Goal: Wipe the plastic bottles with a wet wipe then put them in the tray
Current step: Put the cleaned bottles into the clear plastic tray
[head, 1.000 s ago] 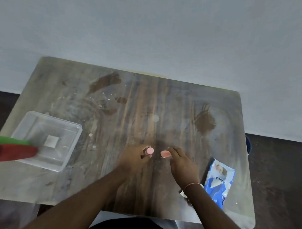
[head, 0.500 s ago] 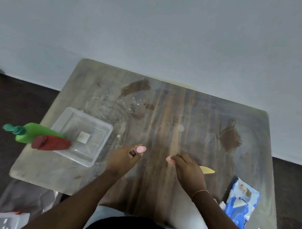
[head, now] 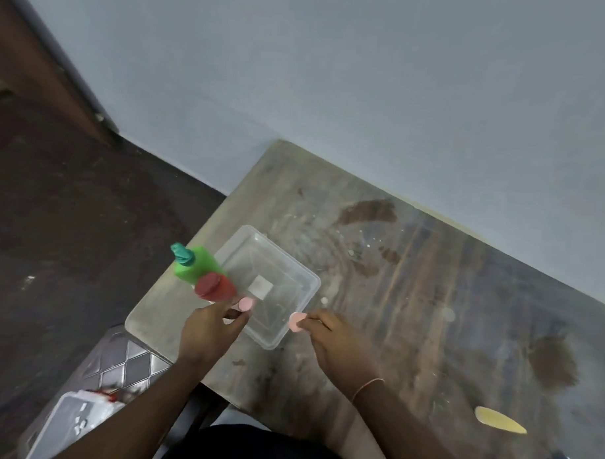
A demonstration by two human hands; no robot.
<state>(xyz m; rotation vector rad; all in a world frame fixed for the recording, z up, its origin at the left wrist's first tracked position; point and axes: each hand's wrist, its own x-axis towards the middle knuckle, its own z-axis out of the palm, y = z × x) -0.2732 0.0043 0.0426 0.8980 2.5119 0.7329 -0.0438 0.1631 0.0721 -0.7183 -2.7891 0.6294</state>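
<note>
My left hand (head: 210,327) has curled fingers and holds no bottle, my right hand (head: 338,344) looks the same, and the red bottle (head: 215,287) and green bottle (head: 195,266) stand just past my nearer left fingers, beside the tray (head: 304,281).

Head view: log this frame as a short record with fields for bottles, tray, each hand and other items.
bottles: green bottle and red bottle, at the tray's left side
tray: clear tray, no bottle inside
left hand: left hand pinches a small pink piece
right hand: right hand pinches another pink piece
other: yellow strip on the wooden table
</note>
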